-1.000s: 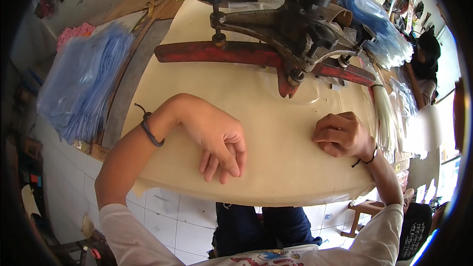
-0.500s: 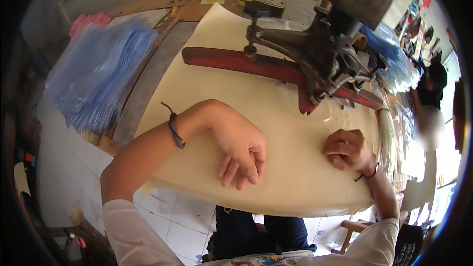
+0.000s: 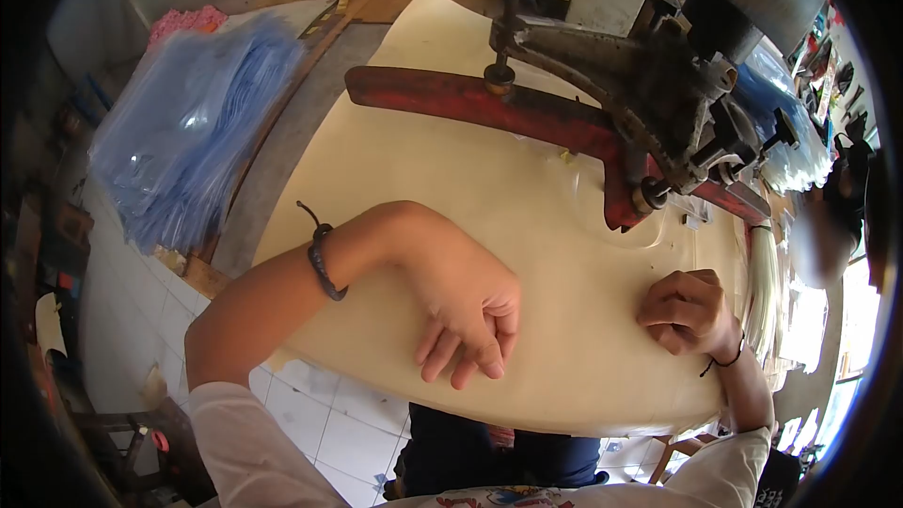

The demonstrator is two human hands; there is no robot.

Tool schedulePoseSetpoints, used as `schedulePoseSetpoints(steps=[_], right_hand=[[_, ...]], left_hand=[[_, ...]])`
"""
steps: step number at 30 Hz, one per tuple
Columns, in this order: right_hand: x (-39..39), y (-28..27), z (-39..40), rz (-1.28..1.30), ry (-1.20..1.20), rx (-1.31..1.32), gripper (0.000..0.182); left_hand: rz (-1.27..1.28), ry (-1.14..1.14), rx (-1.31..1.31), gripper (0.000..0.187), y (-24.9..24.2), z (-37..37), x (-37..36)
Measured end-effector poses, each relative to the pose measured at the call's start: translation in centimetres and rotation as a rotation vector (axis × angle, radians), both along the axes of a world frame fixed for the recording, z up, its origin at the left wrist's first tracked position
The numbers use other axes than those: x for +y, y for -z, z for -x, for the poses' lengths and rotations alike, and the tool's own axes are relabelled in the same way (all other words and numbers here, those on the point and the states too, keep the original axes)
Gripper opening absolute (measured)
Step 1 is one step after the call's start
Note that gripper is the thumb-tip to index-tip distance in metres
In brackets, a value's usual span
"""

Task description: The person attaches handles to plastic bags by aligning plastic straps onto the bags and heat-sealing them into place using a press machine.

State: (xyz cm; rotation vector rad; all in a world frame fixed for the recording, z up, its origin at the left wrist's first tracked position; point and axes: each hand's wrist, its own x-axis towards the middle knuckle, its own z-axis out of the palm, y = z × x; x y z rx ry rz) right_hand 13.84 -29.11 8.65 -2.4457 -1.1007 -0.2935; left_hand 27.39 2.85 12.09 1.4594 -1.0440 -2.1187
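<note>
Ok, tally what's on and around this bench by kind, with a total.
Hands resting on the cream sheet: 2, left hand, right hand
Wrist bands: 2, dark bracelet, black cord
Red-armed press: 1
Blue plastic bag stack: 1
White strand bundle: 1
Total: 8

A smooth, matt cream sheet (image 3: 527, 226), paper-like, covers the tabletop. The press machine (image 3: 649, 85) above it is dull, worn grey metal; its long bar (image 3: 470, 99) wears chipped, scuffed red paint. By the tabletop's left edge a stack of bags (image 3: 188, 122) is glossy, translucent blue plastic. Below, the tiles (image 3: 320, 423) look glazed white.
</note>
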Motion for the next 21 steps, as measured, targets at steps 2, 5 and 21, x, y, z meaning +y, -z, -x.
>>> schedulePoseSetpoints(steps=[2, 5, 21], right_hand=[[-0.1, 0.0, 0.2, -0.004, -0.005, 0.035, 0.012], [-0.3, -0.4, 0.1, -0.007, 0.004, 0.07, 0.012], [1.4, -1.2, 0.6, -0.013, 0.16, 0.245, 0.015]], left_hand=[[0.018, -0.028, -0.01, 0.037, 0.1, 0.0, 0.1], [0.139, -0.23, -0.234, 0.03, -0.7, -0.3, 0.2], [0.658, -0.433, -1.816, 0.044, 4.0, 0.4, -1.7]])
